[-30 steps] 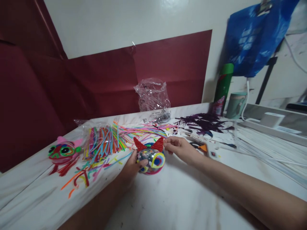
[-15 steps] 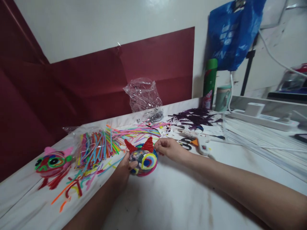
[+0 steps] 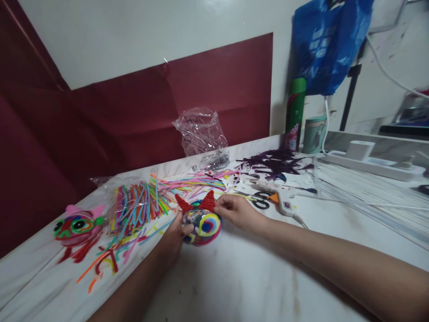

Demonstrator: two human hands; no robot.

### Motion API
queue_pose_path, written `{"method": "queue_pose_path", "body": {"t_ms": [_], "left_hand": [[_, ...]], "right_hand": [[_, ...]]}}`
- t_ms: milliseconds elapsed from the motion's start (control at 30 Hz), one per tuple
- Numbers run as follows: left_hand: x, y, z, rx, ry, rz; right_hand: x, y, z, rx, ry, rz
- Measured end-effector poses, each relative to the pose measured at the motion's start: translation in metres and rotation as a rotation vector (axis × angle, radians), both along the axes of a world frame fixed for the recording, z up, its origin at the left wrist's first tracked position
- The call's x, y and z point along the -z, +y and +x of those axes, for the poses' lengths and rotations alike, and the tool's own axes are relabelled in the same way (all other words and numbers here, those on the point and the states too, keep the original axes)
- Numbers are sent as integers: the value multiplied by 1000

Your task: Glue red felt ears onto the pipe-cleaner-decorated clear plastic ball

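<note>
A round craft ball (image 3: 204, 226) wrapped in coloured pipe cleaners, with a swirl eye and two red pointed ears, rests on the white marble table (image 3: 254, 277). My left hand (image 3: 174, 237) cups its left side, thumb across the front. My right hand (image 3: 236, 212) pinches the right red ear (image 3: 208, 202) between thumb and fingers. A bundle of coloured pipe cleaners (image 3: 134, 203) in clear plastic lies just behind the ball.
A finished pink-eared pipe-cleaner figure (image 3: 76, 226) sits far left among loose scraps. A glue gun (image 3: 283, 201) and scissors (image 3: 260, 200) lie right of my hand. Behind are purple scraps (image 3: 275, 161), a clear bag (image 3: 201, 132), a green can (image 3: 295, 114), a cup and a power strip (image 3: 368, 163).
The view shifted right. Both hands stay on the ball; my right hand keeps pinching the right ear.
</note>
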State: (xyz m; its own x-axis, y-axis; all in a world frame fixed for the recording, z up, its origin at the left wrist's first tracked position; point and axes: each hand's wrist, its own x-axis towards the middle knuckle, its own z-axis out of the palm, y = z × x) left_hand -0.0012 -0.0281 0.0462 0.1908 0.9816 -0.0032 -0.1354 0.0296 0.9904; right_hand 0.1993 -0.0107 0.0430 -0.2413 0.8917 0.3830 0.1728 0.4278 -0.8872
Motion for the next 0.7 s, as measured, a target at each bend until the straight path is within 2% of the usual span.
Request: {"method": "queue_pose_path", "body": {"t_ms": [233, 333, 467, 700], "left_hand": [[5, -1, -2, -8, 7, 8], [16, 4, -7, 74, -33, 55], [28, 10, -12, 112, -64, 54], [32, 11, -13, 94, -110, 39]], "right_hand": [[-2, -2, 1, 32, -59, 104], [-2, -2, 2, 31, -77, 125], [-1, -2, 2, 38, -98, 137], [0, -2, 1, 39, -90, 98]]}}
